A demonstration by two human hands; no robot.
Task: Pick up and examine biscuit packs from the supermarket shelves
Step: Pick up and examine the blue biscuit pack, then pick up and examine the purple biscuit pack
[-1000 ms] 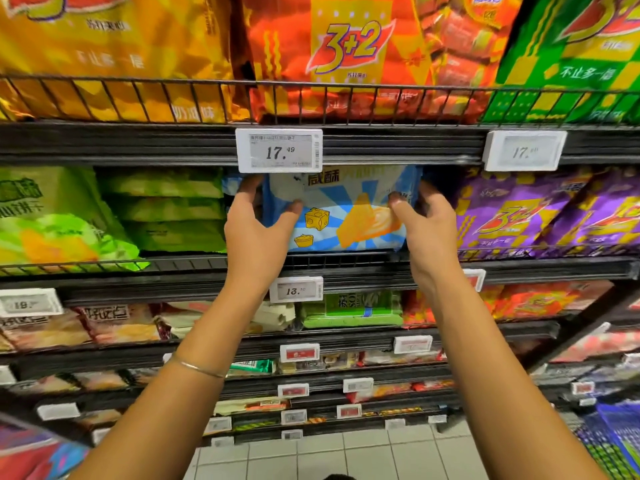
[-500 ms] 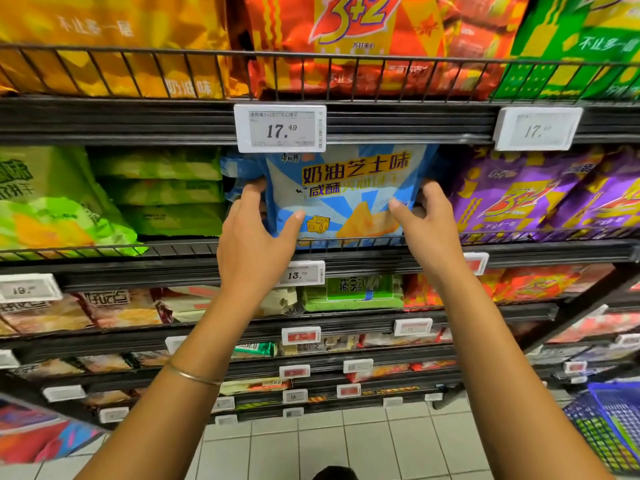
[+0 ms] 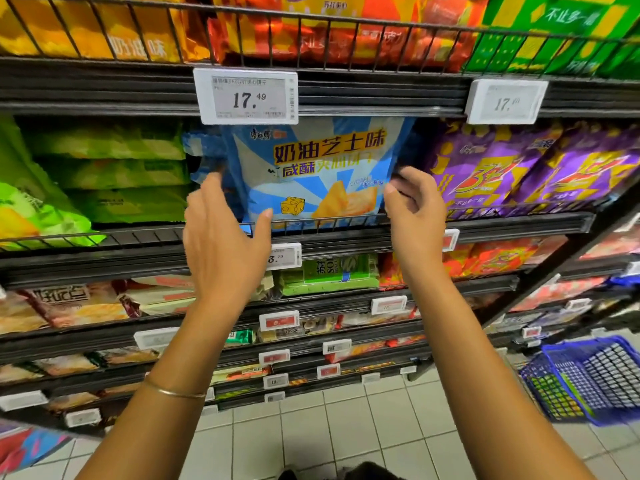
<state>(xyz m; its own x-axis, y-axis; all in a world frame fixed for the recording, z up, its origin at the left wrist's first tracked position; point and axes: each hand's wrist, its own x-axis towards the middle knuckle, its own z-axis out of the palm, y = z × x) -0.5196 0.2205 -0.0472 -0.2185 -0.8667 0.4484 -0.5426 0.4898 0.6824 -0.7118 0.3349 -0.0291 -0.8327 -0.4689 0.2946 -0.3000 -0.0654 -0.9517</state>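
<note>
Blue biscuit pack stands on the shelf, left hand's straight fingers touching it, right hand's grip unclear.

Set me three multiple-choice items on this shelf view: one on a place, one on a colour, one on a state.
1. The blue biscuit pack sits:
A. among the orange packs on top
B. between the green packs and the purple packs
C. inside a cardboard box
2. The basket on the floor is:
A. red
B. green
C. blue
3. The blue biscuit pack is:
A. upright, front facing out
B. lying flat
C. torn open
Answers: 1 B, green packs lie left of it, purple right; 2 C, its mesh is blue; 3 A, its printed front stands behind the wire rail.
</note>
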